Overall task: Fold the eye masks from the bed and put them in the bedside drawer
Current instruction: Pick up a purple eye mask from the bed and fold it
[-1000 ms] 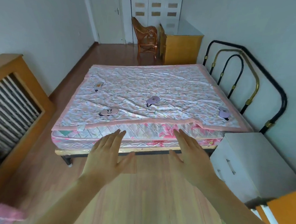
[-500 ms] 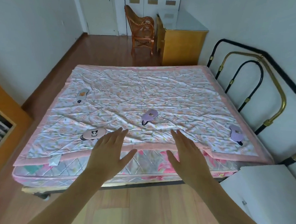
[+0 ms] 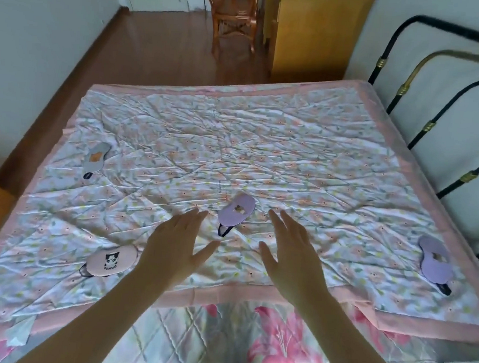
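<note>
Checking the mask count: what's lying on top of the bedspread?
Four eye masks: grey, pink, and two purple. The left hand covers the pink one's right end.

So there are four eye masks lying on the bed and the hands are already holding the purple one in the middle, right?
Not quite. The head view does show four eye masks on the bed, but the left hand and right hand are open and empty, on either side of the middle purple mask, not touching it.

left hand (image 3: 176,250): palm down, fingers spread, thumb out, nothing in its grip | right hand (image 3: 292,254): same pose, empty | forearms bare, extended forward, hands apart, side by side
</note>
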